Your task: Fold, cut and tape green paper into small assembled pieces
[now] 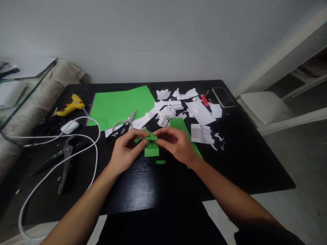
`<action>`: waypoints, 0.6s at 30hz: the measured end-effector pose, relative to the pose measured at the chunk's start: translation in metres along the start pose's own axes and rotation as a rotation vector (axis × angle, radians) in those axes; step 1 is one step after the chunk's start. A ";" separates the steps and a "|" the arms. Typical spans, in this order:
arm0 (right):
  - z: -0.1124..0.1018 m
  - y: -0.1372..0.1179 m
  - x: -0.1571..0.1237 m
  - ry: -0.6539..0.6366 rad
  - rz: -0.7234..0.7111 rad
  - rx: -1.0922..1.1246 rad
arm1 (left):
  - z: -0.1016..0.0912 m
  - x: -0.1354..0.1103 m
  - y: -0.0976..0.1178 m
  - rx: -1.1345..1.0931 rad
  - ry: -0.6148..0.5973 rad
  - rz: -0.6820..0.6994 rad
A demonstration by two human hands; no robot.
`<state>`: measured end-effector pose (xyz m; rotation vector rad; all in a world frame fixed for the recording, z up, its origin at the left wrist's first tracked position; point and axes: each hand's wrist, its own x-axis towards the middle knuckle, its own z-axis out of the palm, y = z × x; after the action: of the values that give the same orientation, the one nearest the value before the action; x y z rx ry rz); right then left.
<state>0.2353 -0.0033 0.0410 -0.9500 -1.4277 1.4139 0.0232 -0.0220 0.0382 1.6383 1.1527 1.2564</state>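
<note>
Between both hands is a small folded green paper piece (151, 136), pinched from either side by thumb and fingers. My left hand (127, 148) grips its left end, and my right hand (176, 144) its right end. Just below it shows a green paper block (151, 152); whether the two are joined I cannot tell. A small green strip (160, 162) lies on the black table nearer to me. Black-handled scissors (122, 129) rest with blades apart beyond my left hand. Partly behind my right hand is a green paper strip (178, 124).
Large green sheets (120, 102) and white paper scraps (167, 114) cover the table's back. A yellow glue gun (73, 105), large dark shears (67, 153) and a looping white cable (96, 160) lie left. A phone (223, 97), a red lighter (204, 100) and a folded white paper piece (198, 133) lie right.
</note>
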 end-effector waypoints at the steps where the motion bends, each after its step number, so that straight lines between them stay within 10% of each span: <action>1: 0.000 0.000 0.000 0.005 -0.001 0.007 | 0.000 0.000 -0.001 0.012 0.017 -0.007; 18: 0.002 0.003 -0.001 0.030 -0.021 0.065 | 0.001 -0.001 -0.003 0.061 0.052 0.018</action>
<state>0.2332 -0.0046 0.0378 -0.9090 -1.3577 1.4169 0.0235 -0.0223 0.0348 1.6729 1.2218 1.2936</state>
